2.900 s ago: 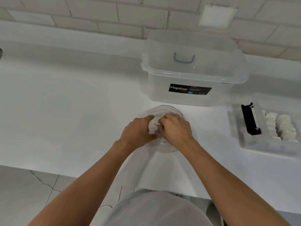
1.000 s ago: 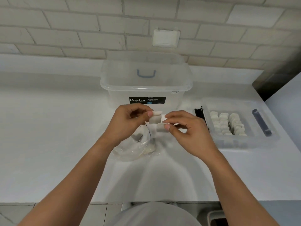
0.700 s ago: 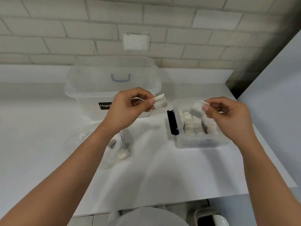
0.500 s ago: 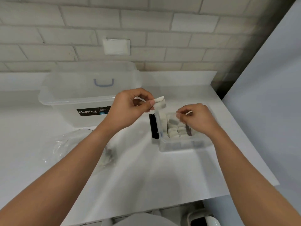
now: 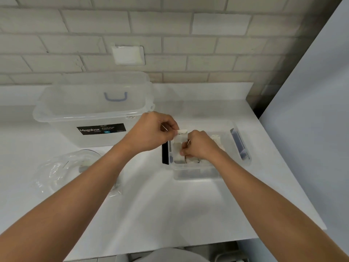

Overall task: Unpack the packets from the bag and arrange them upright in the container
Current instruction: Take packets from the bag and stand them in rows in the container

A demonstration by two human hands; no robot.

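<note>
White packet (image 5: 180, 138), pinched at its top by the left hand (image 5: 151, 132), hangs over the container's (image 5: 196, 173) left end; the right hand (image 5: 200, 147) curls among seated packets (image 5: 215, 138), grip unclear. Best lowered vertically, neighbours steadied so none tip.

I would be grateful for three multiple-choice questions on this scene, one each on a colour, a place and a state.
1. What colour is the handle of the large tub? A) red B) blue C) green
2. Where does the clear bag lie? A) in a drawer B) on the counter, left of the small container C) right of the small container
3. What is the left hand doing? A) pinching a white packet B) lying flat on the counter C) lifting the bag
Key: 1 B, it shows blue through the clear wall; 2 B, it lies beside the left forearm; 3 A, thumb and finger pinch it above the container.
</note>
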